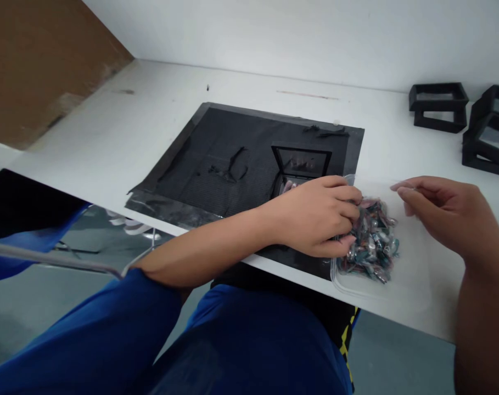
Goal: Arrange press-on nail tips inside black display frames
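Our left hand (325, 218) reaches right over shiny packets (375, 244) in the clear box (414, 277), bent fingers slightly apart. Our right hand (453, 211) has thumb and finger close. We can't tell if either grips anything. Our left hand partly hides the black case (302, 161).

The left hand (323, 216) hides the front of the open box (302, 160) and some packets (375, 241), whose contents are too small to tell. The right edge cuts off the outermost black frames (490, 129).
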The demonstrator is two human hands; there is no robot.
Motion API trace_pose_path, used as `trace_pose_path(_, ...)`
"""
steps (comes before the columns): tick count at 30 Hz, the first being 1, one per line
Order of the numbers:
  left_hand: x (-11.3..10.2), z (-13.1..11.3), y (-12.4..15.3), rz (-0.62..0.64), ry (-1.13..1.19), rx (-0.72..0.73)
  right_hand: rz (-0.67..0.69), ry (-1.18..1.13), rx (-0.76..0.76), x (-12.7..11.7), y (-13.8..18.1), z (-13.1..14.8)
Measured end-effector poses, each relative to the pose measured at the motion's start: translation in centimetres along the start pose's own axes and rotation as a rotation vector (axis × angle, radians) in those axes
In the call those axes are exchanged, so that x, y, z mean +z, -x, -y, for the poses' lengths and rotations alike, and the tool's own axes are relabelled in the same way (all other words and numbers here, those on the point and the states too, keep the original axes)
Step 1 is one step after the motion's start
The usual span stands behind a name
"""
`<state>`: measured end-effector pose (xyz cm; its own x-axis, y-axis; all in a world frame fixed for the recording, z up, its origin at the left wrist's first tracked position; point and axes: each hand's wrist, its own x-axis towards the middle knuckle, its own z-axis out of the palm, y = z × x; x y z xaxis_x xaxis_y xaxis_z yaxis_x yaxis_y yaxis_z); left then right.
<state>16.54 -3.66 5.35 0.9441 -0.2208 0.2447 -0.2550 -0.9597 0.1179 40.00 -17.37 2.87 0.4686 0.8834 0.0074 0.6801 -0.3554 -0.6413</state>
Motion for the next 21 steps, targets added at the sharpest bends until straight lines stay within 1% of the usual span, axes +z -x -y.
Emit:
trace_pose_path(8,-0.3,-0.21,0.14,0.041,0.03,-0.052,-0.014,0.014,0.007,-0.11,0.12,-0.12)
trace_pose_path(13,-0.56,-0.57,0.08,0.076,-0.04,-0.1,-0.014,0.02,0.001,-0.12,0.14,-0.17)
trace_pose_path(17,-0.57,-0.77,0.31,0.052,-0.096,-0.14,-0.009,0.028,-0.006,-0.09,0.13,-0.28)
trace_pose_path(21,-0.17,-0.69,0.69,0.037,-0.087,-0.159,-0.001,0.025,-0.016,-0.15,0.12,-0.6)
